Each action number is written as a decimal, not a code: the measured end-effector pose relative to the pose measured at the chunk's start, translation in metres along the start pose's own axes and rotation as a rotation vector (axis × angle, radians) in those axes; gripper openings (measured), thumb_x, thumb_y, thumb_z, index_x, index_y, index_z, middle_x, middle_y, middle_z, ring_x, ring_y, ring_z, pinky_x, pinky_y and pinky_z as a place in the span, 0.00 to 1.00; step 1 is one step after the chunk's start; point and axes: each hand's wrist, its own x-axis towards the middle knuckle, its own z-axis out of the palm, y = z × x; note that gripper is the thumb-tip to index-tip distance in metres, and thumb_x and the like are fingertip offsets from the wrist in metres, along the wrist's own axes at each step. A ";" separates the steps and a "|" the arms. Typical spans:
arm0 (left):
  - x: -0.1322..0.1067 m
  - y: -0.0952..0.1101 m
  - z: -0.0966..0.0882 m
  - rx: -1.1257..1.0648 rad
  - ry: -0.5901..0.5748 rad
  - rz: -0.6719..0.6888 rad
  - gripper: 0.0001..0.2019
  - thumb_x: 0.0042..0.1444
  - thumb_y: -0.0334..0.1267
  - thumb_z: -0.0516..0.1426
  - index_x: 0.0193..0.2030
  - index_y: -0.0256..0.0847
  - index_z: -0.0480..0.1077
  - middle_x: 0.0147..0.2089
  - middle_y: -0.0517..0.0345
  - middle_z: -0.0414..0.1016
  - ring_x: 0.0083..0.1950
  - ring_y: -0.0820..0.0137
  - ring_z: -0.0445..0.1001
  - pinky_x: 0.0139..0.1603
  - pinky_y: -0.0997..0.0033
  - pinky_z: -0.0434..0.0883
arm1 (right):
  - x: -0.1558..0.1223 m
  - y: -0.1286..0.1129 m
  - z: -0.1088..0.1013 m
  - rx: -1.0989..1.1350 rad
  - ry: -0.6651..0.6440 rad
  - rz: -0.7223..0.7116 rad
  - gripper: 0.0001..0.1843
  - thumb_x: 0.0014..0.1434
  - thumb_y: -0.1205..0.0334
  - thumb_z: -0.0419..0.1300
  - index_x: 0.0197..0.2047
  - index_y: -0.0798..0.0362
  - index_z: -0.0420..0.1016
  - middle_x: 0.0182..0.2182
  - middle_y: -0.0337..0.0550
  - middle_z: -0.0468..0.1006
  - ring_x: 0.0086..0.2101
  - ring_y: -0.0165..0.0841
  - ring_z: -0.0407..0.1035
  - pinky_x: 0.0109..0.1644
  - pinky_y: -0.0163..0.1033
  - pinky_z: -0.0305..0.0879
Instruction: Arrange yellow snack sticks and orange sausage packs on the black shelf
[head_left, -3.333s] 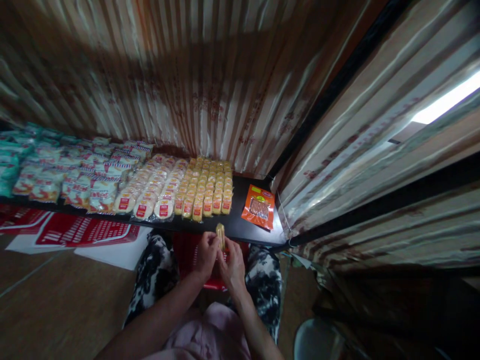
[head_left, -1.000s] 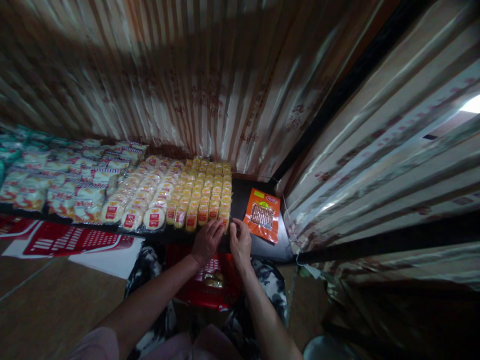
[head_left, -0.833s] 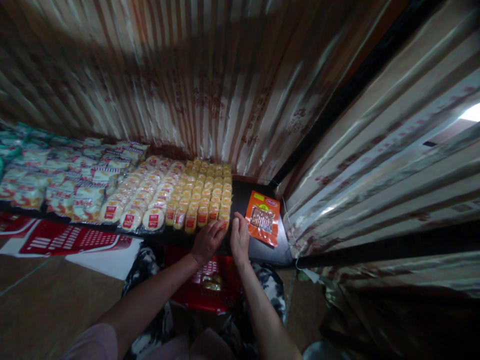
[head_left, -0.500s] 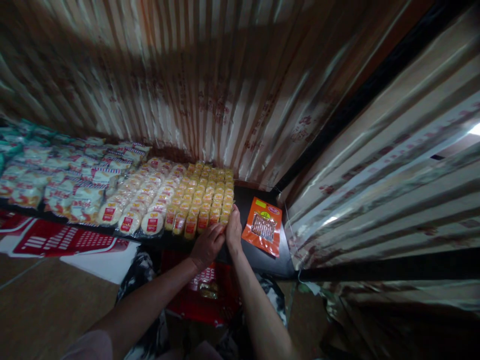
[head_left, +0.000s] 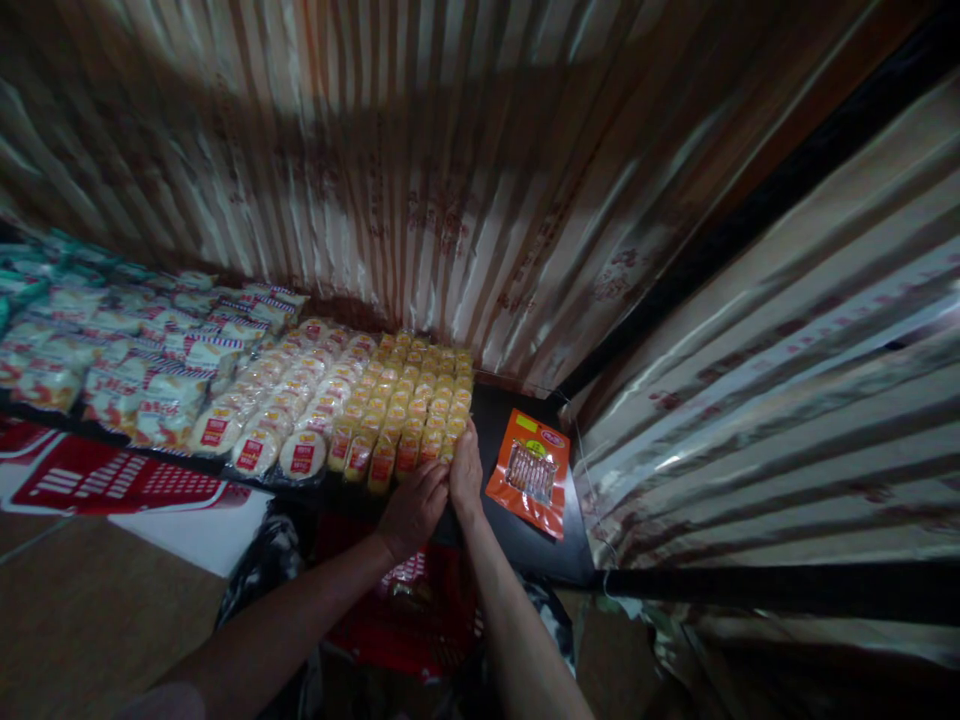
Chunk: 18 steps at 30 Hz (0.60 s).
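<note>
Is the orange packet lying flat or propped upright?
Flat: the orange packet lies face up on the black shelf, beside the right hand.

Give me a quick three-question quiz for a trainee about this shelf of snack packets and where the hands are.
1. True or false: the orange packet lies to the left of the yellow packet rows.
2. Pick one: the right hand rests against A) the orange packet, B) the front right end of the yellow packet rows, C) a red basket.
3. Short answer: what colour is the shelf under the packets?

Key: 1 false, because it lies to their right, apart from them. 2 B. 3 black.
</note>
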 end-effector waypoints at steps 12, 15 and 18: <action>0.002 0.004 -0.001 -0.013 0.072 -0.033 0.10 0.60 0.29 0.48 0.42 0.35 0.70 0.49 0.50 0.72 0.58 0.66 0.66 0.58 0.64 0.69 | 0.021 -0.003 0.001 0.153 -0.047 -0.007 0.35 0.61 0.40 0.34 0.60 0.51 0.61 0.53 0.45 0.71 0.53 0.35 0.63 0.55 0.42 0.58; 0.003 0.004 -0.002 -0.025 0.065 -0.033 0.10 0.60 0.29 0.49 0.42 0.35 0.70 0.49 0.50 0.72 0.58 0.66 0.66 0.58 0.64 0.69 | 0.021 -0.004 0.003 0.170 -0.072 -0.021 0.35 0.61 0.39 0.33 0.60 0.52 0.61 0.52 0.46 0.72 0.52 0.35 0.64 0.54 0.42 0.59; 0.002 0.004 -0.002 -0.030 0.045 -0.024 0.11 0.60 0.29 0.48 0.44 0.36 0.70 0.51 0.50 0.72 0.59 0.66 0.65 0.58 0.63 0.69 | 0.019 -0.004 0.003 0.177 -0.075 -0.031 0.36 0.61 0.39 0.33 0.59 0.52 0.62 0.50 0.46 0.73 0.50 0.35 0.65 0.52 0.42 0.61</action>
